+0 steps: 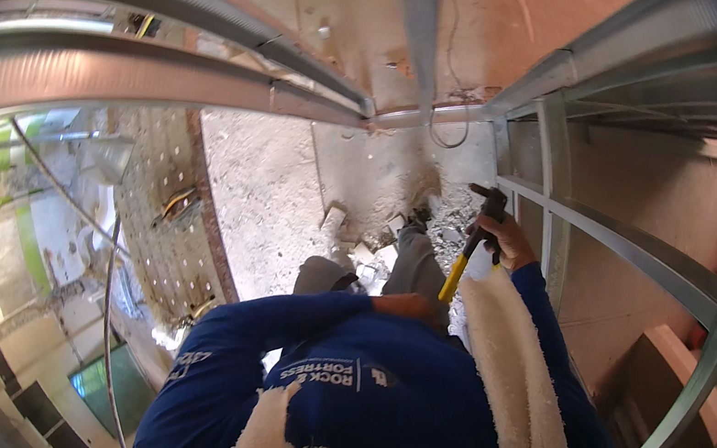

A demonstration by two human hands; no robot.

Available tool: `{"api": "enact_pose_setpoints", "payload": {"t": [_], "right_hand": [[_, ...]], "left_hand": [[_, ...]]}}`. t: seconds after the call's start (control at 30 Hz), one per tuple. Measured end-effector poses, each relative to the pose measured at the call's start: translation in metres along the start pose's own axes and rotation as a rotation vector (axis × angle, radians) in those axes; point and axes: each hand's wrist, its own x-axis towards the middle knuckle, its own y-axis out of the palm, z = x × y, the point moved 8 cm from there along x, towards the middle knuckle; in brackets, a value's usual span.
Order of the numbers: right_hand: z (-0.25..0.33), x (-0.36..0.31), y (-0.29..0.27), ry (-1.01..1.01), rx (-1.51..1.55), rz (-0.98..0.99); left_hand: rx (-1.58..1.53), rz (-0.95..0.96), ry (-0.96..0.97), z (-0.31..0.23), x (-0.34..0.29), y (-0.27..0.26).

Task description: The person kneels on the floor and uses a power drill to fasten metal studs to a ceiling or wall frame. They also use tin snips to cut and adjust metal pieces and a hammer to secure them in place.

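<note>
My right hand (510, 237) is closed around a hammer (458, 274) with a black and yellow handle. Its dark head points away from me, beside the metal studs on the right, and the yellow end of the handle hangs toward my waist. Across my belly lies my left forearm in a blue sleeve, bringing my left hand (409, 307) to the front of my waist. The fingers of that hand are hidden, so what they touch cannot be seen. A cream towel (504, 338) drapes over my shoulders and down my chest.
Metal studs (560, 180) form a frame close on my right. More metal channels (168, 70) cross at the left and ahead. Broken pieces (386, 256) litter the dusty floor (258, 181) around my feet. A loose cable (450, 140) loops ahead; a drop with hanging rods is at left.
</note>
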Motion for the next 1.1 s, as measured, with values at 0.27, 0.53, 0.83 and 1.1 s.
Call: {"api": "enact_pose_setpoints", "payload": {"t": [0.27, 0.53, 0.83, 1.1], "right_hand": [[-0.010, 0.008, -0.016, -0.068, 0.227, 0.050], [-0.023, 0.006, -0.002, -0.231, 0.504, -0.113], [-0.051, -0.059, 0.032, -0.491, 0.781, -0.575], [-0.082, -0.062, 0.022, -0.632, 0.766, -1.100]], "left_hand": [[-0.102, 0.343, -0.001, 0.003, -0.013, 0.011], [0.512, 0.326, 0.191, 0.031, -0.048, -0.023], [-0.120, -1.406, -0.543, 0.302, -0.258, -0.387], [0.066, -0.461, -0.881, 0.261, -0.177, -0.345]]}}
